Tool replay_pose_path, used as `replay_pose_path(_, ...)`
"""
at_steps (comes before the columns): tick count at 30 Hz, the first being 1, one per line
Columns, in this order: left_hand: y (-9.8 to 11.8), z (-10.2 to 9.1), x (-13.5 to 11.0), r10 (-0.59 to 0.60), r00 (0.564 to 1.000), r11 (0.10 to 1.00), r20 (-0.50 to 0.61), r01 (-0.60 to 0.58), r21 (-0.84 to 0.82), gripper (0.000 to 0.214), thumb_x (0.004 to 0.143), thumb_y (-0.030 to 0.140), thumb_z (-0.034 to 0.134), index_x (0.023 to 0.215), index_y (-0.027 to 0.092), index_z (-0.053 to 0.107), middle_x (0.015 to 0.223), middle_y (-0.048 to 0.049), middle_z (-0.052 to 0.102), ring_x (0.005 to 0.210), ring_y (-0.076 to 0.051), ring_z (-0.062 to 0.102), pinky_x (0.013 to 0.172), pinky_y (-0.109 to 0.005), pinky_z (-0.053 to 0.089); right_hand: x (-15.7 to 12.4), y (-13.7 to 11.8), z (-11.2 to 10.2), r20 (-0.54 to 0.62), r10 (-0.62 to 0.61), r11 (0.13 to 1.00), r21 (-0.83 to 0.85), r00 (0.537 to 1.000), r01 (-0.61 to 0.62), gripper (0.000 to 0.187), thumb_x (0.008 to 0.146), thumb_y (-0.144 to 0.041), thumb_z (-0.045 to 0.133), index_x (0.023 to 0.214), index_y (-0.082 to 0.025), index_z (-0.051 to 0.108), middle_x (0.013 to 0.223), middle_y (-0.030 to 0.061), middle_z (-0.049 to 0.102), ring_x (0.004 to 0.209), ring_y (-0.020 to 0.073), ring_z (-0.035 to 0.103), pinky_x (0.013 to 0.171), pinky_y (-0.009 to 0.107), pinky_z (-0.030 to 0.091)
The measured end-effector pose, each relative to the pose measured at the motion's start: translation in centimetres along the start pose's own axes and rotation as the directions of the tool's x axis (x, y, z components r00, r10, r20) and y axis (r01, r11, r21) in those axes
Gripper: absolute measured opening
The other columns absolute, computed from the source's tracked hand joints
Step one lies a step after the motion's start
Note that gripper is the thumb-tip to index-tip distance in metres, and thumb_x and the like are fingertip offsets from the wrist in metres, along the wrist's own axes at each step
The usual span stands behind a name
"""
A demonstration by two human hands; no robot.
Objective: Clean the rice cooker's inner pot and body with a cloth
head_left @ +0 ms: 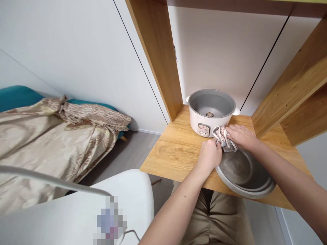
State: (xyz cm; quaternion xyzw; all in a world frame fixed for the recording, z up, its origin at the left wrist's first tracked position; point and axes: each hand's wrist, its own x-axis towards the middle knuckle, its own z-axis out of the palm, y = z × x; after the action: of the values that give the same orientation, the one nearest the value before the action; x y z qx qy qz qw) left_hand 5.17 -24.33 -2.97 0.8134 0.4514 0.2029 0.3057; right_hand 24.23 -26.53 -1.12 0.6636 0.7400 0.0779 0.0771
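A white rice cooker body [211,112] stands open on the wooden desk [173,153], its grey inside bare. In front of it a grey metal inner pot [245,177] lies tilted at the desk's front edge. My left hand [209,156] is closed on the pot's near rim. My right hand [241,136] presses a patterned cloth [224,137] against the pot's upper rim, fingers curled over the cloth.
A wooden upright [158,58] and wooden shelf sides [293,85] frame the desk. A white chair [76,207] stands at the lower left. A bed with a beige cover [51,143] lies to the left. Grey floor shows between them.
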Motion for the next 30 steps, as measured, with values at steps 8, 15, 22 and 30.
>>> replay_pose_path(8,0.3,-0.3,-0.1,-0.027,0.999,0.997,0.026,0.025,0.07,0.03,0.103,0.021,0.049,0.106,0.018,0.079,0.109,-0.0188,0.081,0.102,-0.032,0.076,0.086,-0.037,0.049,0.3,-0.1,-0.4,0.011,-0.086,0.994,0.072,0.996,0.085,0.037,0.111,-0.048,0.042,0.125,-0.022,0.065,0.118,0.0111,0.071,0.106,0.0261,0.063,0.085,0.035,0.041)
replay_pose_path(15,0.4,-0.5,-0.8,-0.018,1.0,0.996,0.023,0.015,0.089,0.032,0.105,0.026,0.046,0.112,0.018,0.076,0.108,-0.0188,0.081,0.099,-0.032,0.077,0.085,-0.037,0.05,0.2,1.7,0.3,0.05,0.031,0.998,0.059,0.998,-0.034,0.033,0.111,-0.045,0.044,0.128,-0.024,0.063,0.115,0.0098,0.072,0.104,0.0252,0.067,0.079,0.033,0.044)
replay_pose_path(22,1.0,-1.5,-0.8,-0.066,0.995,0.973,0.069,0.048,0.228,0.034,0.103,0.03,0.046,0.113,0.017,0.076,0.108,-0.0213,0.08,0.102,-0.035,0.077,0.085,-0.04,0.054,0.2,1.6,0.2,0.051,0.022,0.999,0.022,0.998,-0.023,0.035,0.112,-0.044,0.041,0.131,-0.023,0.062,0.113,0.0109,0.072,0.106,0.0269,0.068,0.08,0.034,0.045)
replay_pose_path(30,1.1,-1.3,3.3,0.023,0.951,0.99,0.307,-0.065,0.127,0.038,0.095,0.022,0.053,0.128,0.015,0.072,0.135,-0.0208,0.074,0.127,-0.033,0.07,0.104,-0.038,0.053,0.0,1.1,0.0,0.053,0.043,0.999,0.004,0.998,-0.043,0.039,0.112,-0.046,0.036,0.126,-0.022,0.064,0.114,0.0119,0.072,0.107,0.0275,0.067,0.084,0.035,0.045)
